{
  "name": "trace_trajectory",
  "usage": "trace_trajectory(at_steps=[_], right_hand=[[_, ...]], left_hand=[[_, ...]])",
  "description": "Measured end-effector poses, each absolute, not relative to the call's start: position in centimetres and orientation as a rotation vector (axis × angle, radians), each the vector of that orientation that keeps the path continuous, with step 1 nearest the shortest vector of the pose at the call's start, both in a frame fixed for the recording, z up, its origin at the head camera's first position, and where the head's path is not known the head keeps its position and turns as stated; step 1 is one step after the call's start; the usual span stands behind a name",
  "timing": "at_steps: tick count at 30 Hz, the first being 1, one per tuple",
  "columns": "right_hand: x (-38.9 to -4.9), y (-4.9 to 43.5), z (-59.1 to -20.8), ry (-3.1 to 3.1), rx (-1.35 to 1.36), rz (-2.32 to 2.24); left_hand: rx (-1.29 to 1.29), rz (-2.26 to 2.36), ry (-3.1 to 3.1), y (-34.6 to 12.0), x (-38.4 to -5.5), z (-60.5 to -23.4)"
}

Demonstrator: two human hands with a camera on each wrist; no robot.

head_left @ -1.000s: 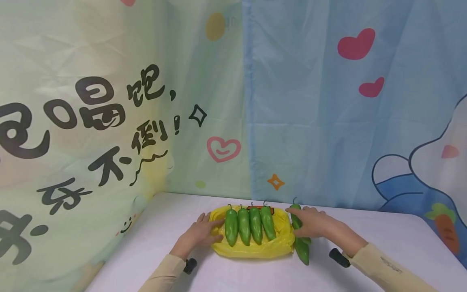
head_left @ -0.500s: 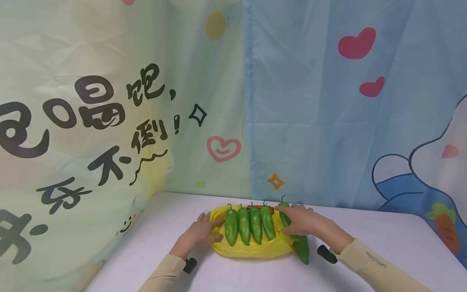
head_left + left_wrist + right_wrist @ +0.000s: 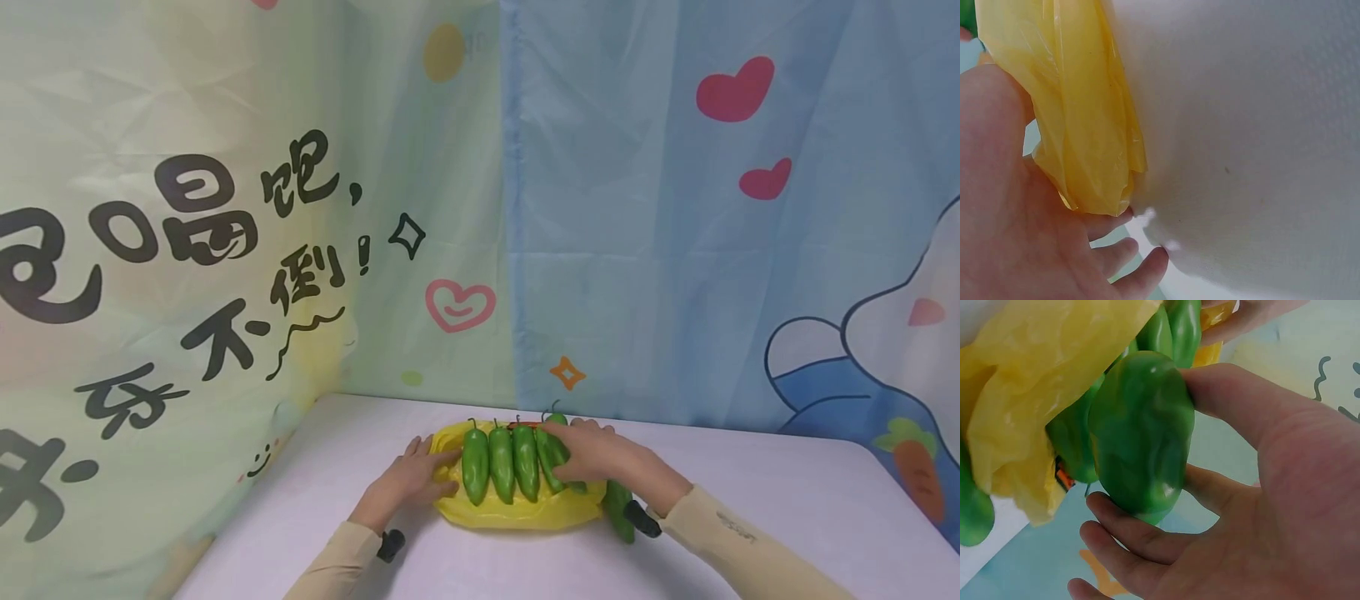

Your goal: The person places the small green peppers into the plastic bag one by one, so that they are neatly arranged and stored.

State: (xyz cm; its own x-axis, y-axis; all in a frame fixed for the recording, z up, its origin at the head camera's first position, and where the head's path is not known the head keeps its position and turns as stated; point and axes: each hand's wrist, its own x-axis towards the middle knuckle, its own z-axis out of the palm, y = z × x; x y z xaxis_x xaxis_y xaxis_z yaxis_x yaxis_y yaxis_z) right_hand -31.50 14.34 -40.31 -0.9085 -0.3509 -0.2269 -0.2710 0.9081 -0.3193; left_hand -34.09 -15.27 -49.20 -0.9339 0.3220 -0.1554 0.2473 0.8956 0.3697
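Note:
Over the right end of a yellow plastic bag (image 3: 525,517), my right hand (image 3: 600,454) holds a green chili pepper (image 3: 1141,431) between thumb and fingers. Its curved stem points away from me. Several green peppers (image 3: 502,467) lie side by side on the bag, stems to the back; the held one overlaps the rightmost of them. At the bag's left end my left hand (image 3: 412,479) grips the edge, thumb on one side of the plastic and fingers on the other. Another green pepper (image 3: 618,504) lies on the table just right of the bag, partly hidden by the right wrist.
The white table (image 3: 765,483) ends at a printed cloth backdrop (image 3: 600,208) behind and to the left. A black wrist camera (image 3: 642,518) sits under the right forearm, another black camera (image 3: 391,546) by the left. An orange-red printed patch (image 3: 519,424) shows at the bag's back edge.
My right hand has carried the green pepper leftward from beside the bag to over its right end, next to the row. The left hand has stayed in place.

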Motion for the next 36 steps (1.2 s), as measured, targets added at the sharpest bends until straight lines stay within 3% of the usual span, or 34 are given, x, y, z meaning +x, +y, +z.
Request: trace_trajectory(at_steps=[36], right_hand=[[-33.2,8.9,-42.9,2.839,-0.539,-0.393]], left_hand=[[0.436,0.520,2.849,-15.3,-34.2,-49.3]])
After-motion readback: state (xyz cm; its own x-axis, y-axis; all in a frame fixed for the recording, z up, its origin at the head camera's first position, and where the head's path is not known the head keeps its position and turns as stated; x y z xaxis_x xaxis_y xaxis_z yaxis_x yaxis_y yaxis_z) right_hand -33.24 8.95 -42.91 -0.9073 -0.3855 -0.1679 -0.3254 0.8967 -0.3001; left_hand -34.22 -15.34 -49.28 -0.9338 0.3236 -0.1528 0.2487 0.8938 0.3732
